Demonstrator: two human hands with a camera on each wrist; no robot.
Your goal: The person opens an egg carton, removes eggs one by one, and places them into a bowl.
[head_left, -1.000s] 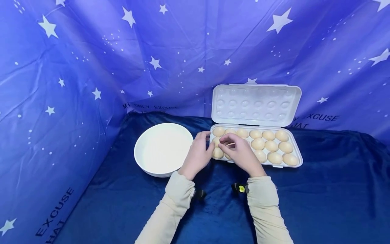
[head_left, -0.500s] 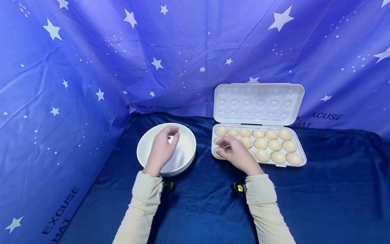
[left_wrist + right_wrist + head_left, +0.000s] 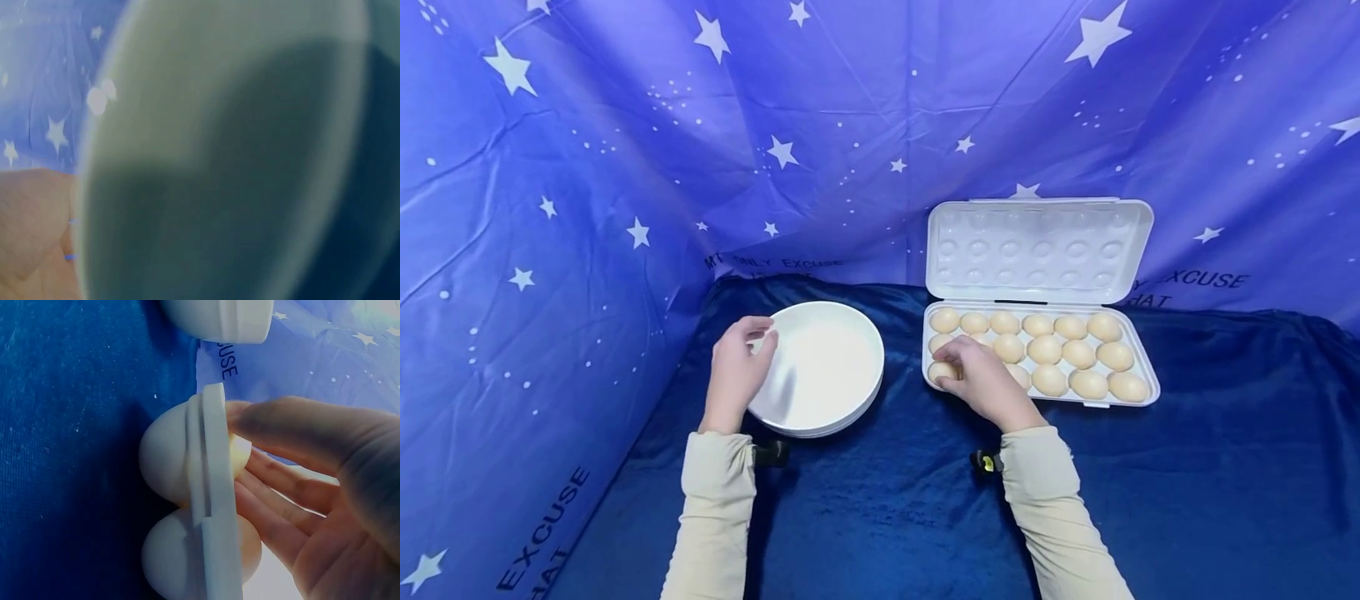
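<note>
My right hand (image 3: pixel 981 379) reaches into the left end of a white egg carton (image 3: pixel 1036 307), thumb and fingers around the front-left egg (image 3: pixel 940 374). In the right wrist view, this egg (image 3: pixel 240 456) sits in the carton's cup, flanked by the thumb and fingers. Several more eggs fill the carton in rows; my hand hides some of them. At the left rim of a white bowl (image 3: pixel 827 367), my left hand (image 3: pixel 737 367) hovers with fingers loosely bent and nothing between them. The bowl (image 3: pixel 206 125) takes up most of the left wrist view, with part of the hand beyond it.
The carton's dimpled lid (image 3: pixel 1037 250) stands raised at the back against a purple star-print curtain (image 3: pixel 850 125). Dark blue cloth (image 3: pixel 880 508) covers the table, with bare cloth between bowl and carton.
My left hand has moved from the carton's left end, across the bowl, to the bowl's left rim. My right hand has lowered slightly and its fingers have come around the front-left egg.
</note>
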